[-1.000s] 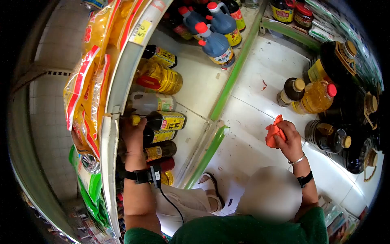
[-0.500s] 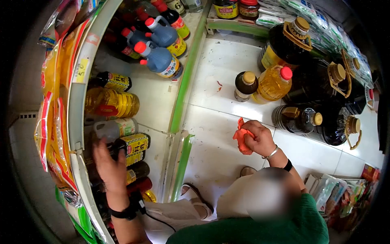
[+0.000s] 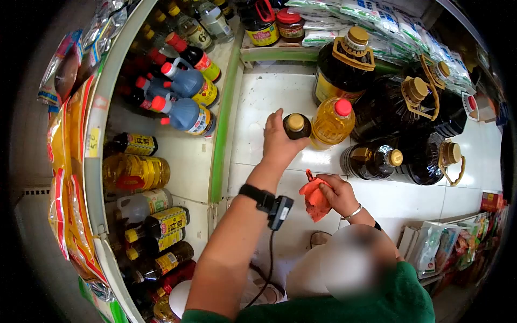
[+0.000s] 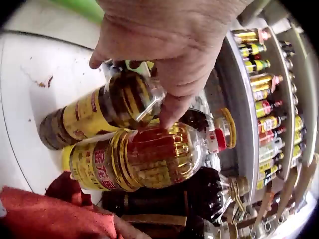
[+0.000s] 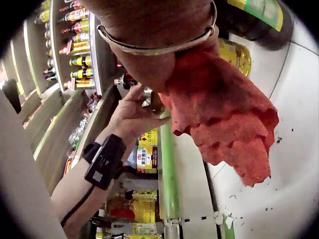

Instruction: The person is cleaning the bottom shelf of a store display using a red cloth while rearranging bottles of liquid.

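My left hand (image 3: 280,145) is at a dark bottle with a gold cap (image 3: 295,124) on the white tiled surface. Its thumb and fingers are spread on either side of the bottle's top. In the left wrist view the bottle's yellow label (image 4: 82,115) faces up, and the thumb overlaps the cooking oil bottle (image 4: 134,159) beside it. That bottle has a red cap and golden oil (image 3: 331,123). My right hand (image 3: 340,196) grips a crumpled red cloth (image 3: 315,199), which hangs below the fingers in the right wrist view.
Large dark jugs with handles (image 3: 385,107) crowd the right side. A green-edged shelf (image 3: 218,156) on the left carries blue-capped-in-red vinegar jugs (image 3: 188,116) and several lying sauce bottles (image 3: 169,220). White packets (image 3: 371,16) and jars (image 3: 291,24) stand at the back.
My left hand has left the sauce bottles on the left shelf and moved right to the gold-capped bottle. The right hand keeps holding the cloth. The view has shifted rightward.
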Available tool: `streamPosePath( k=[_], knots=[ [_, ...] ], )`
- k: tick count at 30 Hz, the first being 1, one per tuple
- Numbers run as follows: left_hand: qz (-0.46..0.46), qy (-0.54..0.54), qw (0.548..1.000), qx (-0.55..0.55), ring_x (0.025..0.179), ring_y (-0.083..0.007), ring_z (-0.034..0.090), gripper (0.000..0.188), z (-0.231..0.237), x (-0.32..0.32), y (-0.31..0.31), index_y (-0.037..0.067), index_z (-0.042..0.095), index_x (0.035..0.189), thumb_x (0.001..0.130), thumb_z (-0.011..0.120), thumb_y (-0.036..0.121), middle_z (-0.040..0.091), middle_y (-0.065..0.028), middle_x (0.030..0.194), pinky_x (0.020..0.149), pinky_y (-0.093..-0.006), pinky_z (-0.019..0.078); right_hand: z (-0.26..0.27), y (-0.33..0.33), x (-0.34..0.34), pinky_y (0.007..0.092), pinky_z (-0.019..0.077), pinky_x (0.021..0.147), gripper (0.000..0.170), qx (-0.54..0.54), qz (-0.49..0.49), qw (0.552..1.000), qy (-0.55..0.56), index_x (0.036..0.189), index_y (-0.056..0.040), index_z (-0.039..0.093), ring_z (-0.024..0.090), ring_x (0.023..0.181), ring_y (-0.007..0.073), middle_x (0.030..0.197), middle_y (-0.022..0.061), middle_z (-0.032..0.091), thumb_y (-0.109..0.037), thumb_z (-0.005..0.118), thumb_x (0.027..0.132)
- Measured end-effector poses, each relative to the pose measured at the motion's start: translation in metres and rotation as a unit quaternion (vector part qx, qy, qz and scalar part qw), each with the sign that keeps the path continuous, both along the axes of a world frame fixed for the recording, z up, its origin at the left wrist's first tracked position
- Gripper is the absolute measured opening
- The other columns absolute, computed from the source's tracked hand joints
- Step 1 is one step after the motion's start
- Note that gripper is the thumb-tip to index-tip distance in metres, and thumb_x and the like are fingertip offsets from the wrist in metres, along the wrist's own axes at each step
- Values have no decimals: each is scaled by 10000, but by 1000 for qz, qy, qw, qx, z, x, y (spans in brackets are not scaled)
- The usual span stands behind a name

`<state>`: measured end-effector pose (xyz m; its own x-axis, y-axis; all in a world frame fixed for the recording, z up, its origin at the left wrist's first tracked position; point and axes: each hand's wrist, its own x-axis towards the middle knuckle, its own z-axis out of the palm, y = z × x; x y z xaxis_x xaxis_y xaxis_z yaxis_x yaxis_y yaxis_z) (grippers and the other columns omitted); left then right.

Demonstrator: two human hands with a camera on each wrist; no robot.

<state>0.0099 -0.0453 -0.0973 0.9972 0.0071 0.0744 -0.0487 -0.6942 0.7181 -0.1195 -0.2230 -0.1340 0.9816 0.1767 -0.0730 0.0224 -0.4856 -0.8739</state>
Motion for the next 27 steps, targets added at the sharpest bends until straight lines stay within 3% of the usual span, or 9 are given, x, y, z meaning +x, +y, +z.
streamPosePath(
  k=[4,9,13,15,17,19,20,25,27],
  knots=[
    [40,78,976,-199,1043,-218,568,536,-23,13,-16,67,589,1143,652,796,121,557,-120,1156,905,-309,466,22,-6,8,358,522,747,296,2,-53,998,-38,1096,-42,610,641,851,330,967,163,642,-108,643,809],
    [-13,32,990,-134,1034,-215,575,476,-18,-10,1,63,614,1095,657,797,95,575,-97,1126,904,-308,469,71,-8,33,342,529,699,322,-49,-63,964,-254,1032,-50,635,644,798,300,947,133,643,-75,697,716],
    [-41,44,963,-261,1030,-215,560,268,-47,-26,-10,34,545,1132,896,525,158,570,-86,1104,913,-323,462,109,18,63,355,513,623,354,-188,45,922,-335,1003,-84,635,623,767,280,944,93,610,-140,748,672],
    [51,228,638,-734,1017,-214,554,264,-37,-33,-18,33,516,1116,944,393,191,570,-79,1085,919,-328,452,92,36,74,360,506,612,307,-223,50,916,-329,976,-87,639,612,740,281,915,88,602,-161,734,693],
    [80,204,679,-701,1012,-195,552,265,-40,-32,-12,38,537,1085,947,384,205,578,-72,1075,914,-316,448,81,45,86,366,500,600,264,-257,55,907,-329,949,-90,643,601,713,281,886,84,594,-182,719,714],
    [-18,143,944,-298,1021,-195,552,230,-62,-30,2,28,561,1072,916,469,169,594,-73,1074,912,-307,443,77,48,90,371,493,594,191,-181,-20,949,-257,910,-83,646,587,695,298,823,103,574,-200,683,763],
    [-72,-16,997,-37,1054,-194,548,247,-23,-39,-1,17,584,1079,848,587,107,601,-74,1102,909,-292,443,77,45,92,384,491,617,167,-139,-35,969,-199,907,-59,651,590,720,328,805,136,591,-193,653,806],
    [-43,3,986,-160,974,-186,611,441,2,-58,18,29,596,1119,703,739,64,618,-97,1112,829,-294,505,51,36,95,410,473,669,208,-92,-9,983,-156,940,-13,640,580,744,371,805,186,605,-200,621,850],
    [49,225,902,-366,952,-142,606,471,25,-67,29,20,590,1138,695,746,-9,627,-69,1083,816,-267,515,36,31,93,419,479,659,207,-18,4,987,-158,902,-41,651,587,731,374,791,176,609,-238,606,852]
  ],
)
